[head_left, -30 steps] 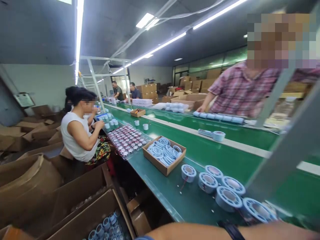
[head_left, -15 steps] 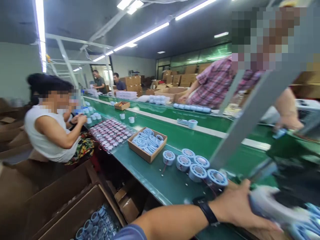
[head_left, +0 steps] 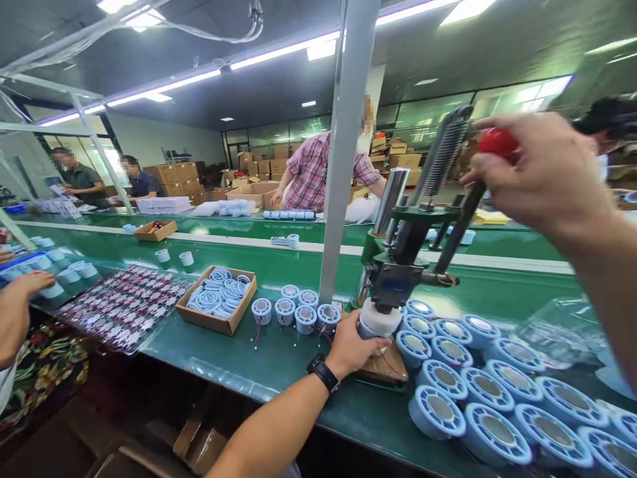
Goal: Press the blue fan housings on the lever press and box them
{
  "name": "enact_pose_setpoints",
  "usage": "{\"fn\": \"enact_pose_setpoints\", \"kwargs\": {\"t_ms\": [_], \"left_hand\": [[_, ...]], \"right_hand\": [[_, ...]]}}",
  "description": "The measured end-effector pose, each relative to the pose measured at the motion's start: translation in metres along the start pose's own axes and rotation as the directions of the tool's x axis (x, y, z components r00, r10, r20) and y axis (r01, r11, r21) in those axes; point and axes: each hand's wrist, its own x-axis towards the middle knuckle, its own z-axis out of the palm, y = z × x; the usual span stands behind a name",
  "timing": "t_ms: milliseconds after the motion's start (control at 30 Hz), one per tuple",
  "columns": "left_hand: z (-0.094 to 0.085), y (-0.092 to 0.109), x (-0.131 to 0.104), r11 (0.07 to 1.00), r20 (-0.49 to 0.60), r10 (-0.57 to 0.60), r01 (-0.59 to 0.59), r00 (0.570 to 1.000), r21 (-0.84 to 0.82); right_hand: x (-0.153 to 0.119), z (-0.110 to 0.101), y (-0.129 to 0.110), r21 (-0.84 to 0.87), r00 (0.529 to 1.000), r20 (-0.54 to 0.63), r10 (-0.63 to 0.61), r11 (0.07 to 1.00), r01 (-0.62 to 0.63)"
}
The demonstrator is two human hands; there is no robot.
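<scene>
Round pale-blue case [head_left: 367,330] under white disc [head_left: 382,317], gripped by fingers of left hand [head_left: 350,346], green press [head_left: 398,282] above, fingers of right hand [head_left: 552,172] closed around its red knob [head_left: 498,142]

left hand [head_left: 352,346]: around blue part [head_left: 369,329] under press [head_left: 397,282] | right hand [head_left: 552,174]: gripping red knob [head_left: 498,143]

Legible texts, labels, brands, numbers, signs: none.
Hand press [head_left: 395,285], right of centre: faint bluish patch on its dark block, indistinct, not readable as lettering.
Stacked cartons [head_left: 178,180], upper left: any print too small to read.
White boxes [head_left: 164,204], left, mid-height: likewise.
Black wristband [head_left: 323,374], lower centre: any marking too small to tell.
Round blue housings [head_left: 438,411], lower right: any lettering indiscernible.
</scene>
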Motion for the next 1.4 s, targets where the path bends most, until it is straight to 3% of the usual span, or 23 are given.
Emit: {"fn": "enact_pose_setpoints", "kwargs": {"t_ms": [67,100,200,267,333,433,567,667,767,833,933,1133,1300,1400], "left_hand": [[-0.002,0.007,-0.004,1.000,-0.019,0.002,-0.001,1.000,0.026],[-0.004,0.011,-0.009,0.998,-0.027,0.006,-0.005,1.000,0.062],[-0.022,0.021,-0.036,0.976,-0.036,0.032,-0.024,0.999,0.218],[-0.040,0.020,-0.060,0.952,-0.064,0.033,-0.012,0.997,0.305],[-0.060,0.012,-0.081,0.927,-0.116,0.002,0.042,0.993,0.373],[-0.092,-0.002,-0.100,0.884,-0.140,-0.054,0.112,0.989,0.453],[-0.148,0.001,-0.089,0.782,-0.038,0.049,-0.015,0.998,0.624],[-0.187,0.011,-0.052,0.571,-0.026,0.155,-0.068,0.988,0.818],[-0.203,0.010,-0.021,0.387,0.068,0.058,-0.085,0.996,0.918],[-0.205,0.004,-0.016,0.341,0.104,0.001,-0.098,0.995,0.935],[-0.206,-0.002,-0.032,0.388,0.102,-0.003,-0.093,0.995,0.917],[-0.205,-0.007,-0.083,0.642,0.163,0.003,-0.126,0.987,0.756],[-0.177,-0.017,-0.109,0.842,-0.077,-0.016,0.055,0.997,0.537],[-0.161,-0.016,-0.118,0.926,-0.130,-0.089,0.131,0.987,0.354]], "right_hand": [[-0.011,-0.008,-0.001,0.036,1.000,-0.007,-0.025,0.999,0.025],[-0.030,-0.008,-0.002,0.072,0.999,-0.048,-0.020,0.997,0.024],[-0.129,0.012,-0.006,0.182,0.982,-0.180,0.053,0.983,-0.019],[-0.207,0.043,-0.011,0.239,0.997,-0.069,-0.018,0.970,0.034],[-0.272,0.083,-0.019,0.315,0.988,0.142,-0.066,0.949,0.018],[-0.326,0.135,-0.034,0.319,0.924,0.374,-0.085,0.947,-0.042],[-0.327,0.165,-0.058,0.212,0.848,0.527,-0.048,0.974,-0.076],[-0.309,0.171,-0.075,0.097,0.819,0.573,-0.029,0.995,-0.033],[-0.294,0.182,-0.088,-0.014,0.788,0.615,0.017,1.000,-0.011],[-0.287,0.188,-0.093,-0.057,0.777,0.627,0.048,0.998,-0.015],[-0.281,0.189,-0.095,-0.092,0.757,0.650,0.065,0.996,-0.007],[-0.276,0.178,-0.102,-0.065,0.655,0.755,0.007,0.996,0.063],[-0.274,0.169,-0.106,-0.038,0.553,0.833,-0.009,0.996,0.075],[-0.274,0.156,-0.099,-0.008,0.499,0.866,-0.016,0.999,0.046]]}}
